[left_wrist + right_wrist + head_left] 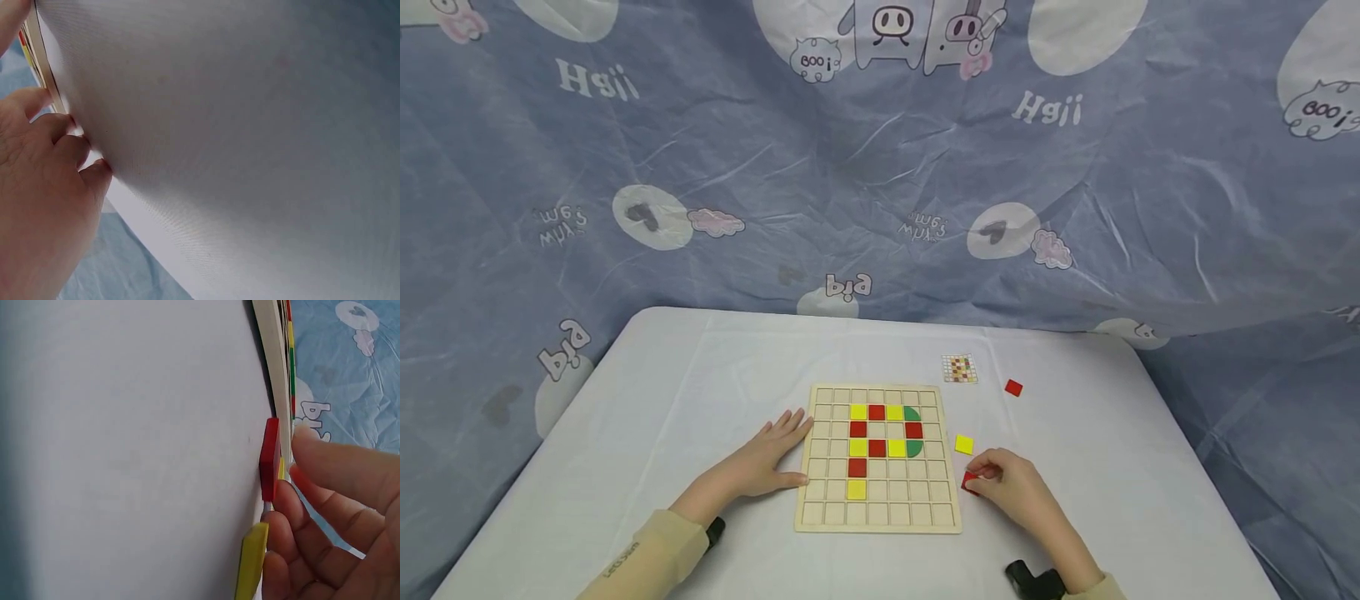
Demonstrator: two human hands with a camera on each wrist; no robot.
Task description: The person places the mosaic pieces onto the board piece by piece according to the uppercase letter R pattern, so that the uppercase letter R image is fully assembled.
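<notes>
My left hand (763,461) rests at the left edge of a wooden grid board (877,517), fingers spread and thumb touching its side; the left wrist view shows the hand's back (47,200). On the board, red, yellow and green pieces form a P-like shape. Just right of the board, my right hand (1011,487) pinches a small red square tile (969,482) with its fingertips. The right wrist view shows this red tile (270,459) edge-on beside the curled fingers. A yellow tile (252,561) is close below them there; whether the fingers touch it I cannot tell.
A yellow tile (964,444) lies beyond the right hand. Farther back are a small printed pattern card (960,368) and another red tile (1013,388). The white-covered table (737,358) meets a blue-grey patterned cloth (865,167) behind.
</notes>
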